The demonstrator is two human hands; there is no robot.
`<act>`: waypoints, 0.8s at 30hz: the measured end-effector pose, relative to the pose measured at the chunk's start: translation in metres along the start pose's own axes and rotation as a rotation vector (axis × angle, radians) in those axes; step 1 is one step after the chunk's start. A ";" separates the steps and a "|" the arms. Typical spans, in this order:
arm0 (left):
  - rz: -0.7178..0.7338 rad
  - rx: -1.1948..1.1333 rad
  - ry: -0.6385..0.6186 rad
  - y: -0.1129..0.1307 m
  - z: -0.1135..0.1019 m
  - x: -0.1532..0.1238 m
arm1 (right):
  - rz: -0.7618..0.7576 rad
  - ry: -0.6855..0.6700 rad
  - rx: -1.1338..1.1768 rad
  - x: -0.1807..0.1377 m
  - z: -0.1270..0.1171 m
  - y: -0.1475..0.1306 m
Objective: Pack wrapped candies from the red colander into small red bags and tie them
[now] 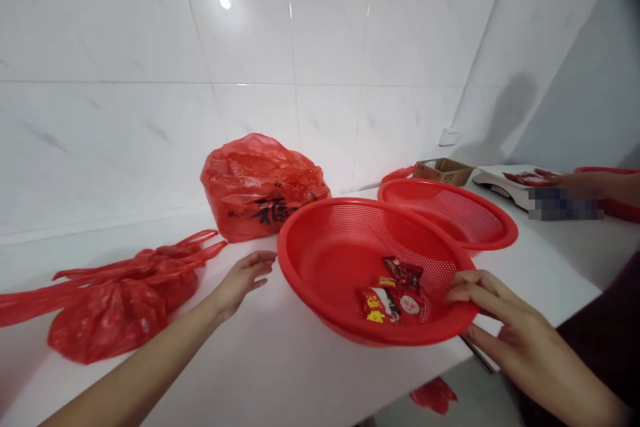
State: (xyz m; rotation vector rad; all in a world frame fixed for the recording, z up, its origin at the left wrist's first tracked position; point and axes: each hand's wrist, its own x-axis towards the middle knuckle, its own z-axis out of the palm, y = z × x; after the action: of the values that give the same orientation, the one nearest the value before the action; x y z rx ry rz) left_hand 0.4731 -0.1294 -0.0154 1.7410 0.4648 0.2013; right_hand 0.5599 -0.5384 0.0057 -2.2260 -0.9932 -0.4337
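Note:
A red plastic basket (pixel 345 260) with perforated sides sits on the white table, holding several small wrapped snack packets (pixel 383 305). My right hand (pixel 505 317) grips its right rim, fingers inside and thumb below. Just off the left side of the basket is my left hand (pixel 245 283), its fingers stretched out and nothing in them. Behind the basket stands a full red plastic bag (pixel 260 187) with black characters. Tied red plastic bags (pixel 125 300) lie to the left of my left forearm.
A second red basket (pixel 425 193) stands behind the first, partly overlapped by it. Farther right are an open cardboard box (pixel 445 172) and a white scale (pixel 500 180). Another person's hand (pixel 575 181) is over a red packet there. Red plastic (pixel 434 395) shows below the table edge.

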 end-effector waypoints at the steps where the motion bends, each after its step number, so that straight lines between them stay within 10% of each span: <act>1: 0.009 0.002 0.016 -0.001 -0.005 0.001 | -0.006 0.006 -0.052 -0.002 0.006 0.000; 6: 0.156 0.049 0.106 0.010 -0.021 0.007 | 0.030 -0.038 -0.352 -0.008 0.033 0.013; 10: 0.415 0.308 0.265 0.033 -0.039 0.016 | 0.026 -0.355 -0.442 0.006 0.022 0.020; 16: 0.919 0.910 0.380 0.066 -0.070 0.048 | -0.206 -0.426 -0.276 0.108 -0.018 -0.055; 24: 0.771 1.400 0.367 0.091 -0.078 0.108 | -0.330 -0.225 0.027 0.291 0.113 -0.135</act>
State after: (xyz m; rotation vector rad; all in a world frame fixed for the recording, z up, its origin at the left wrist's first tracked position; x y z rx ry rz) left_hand 0.5587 -0.0294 0.0775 3.2428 0.1123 0.9131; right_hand 0.6531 -0.2376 0.1347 -2.1234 -1.4875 -0.3134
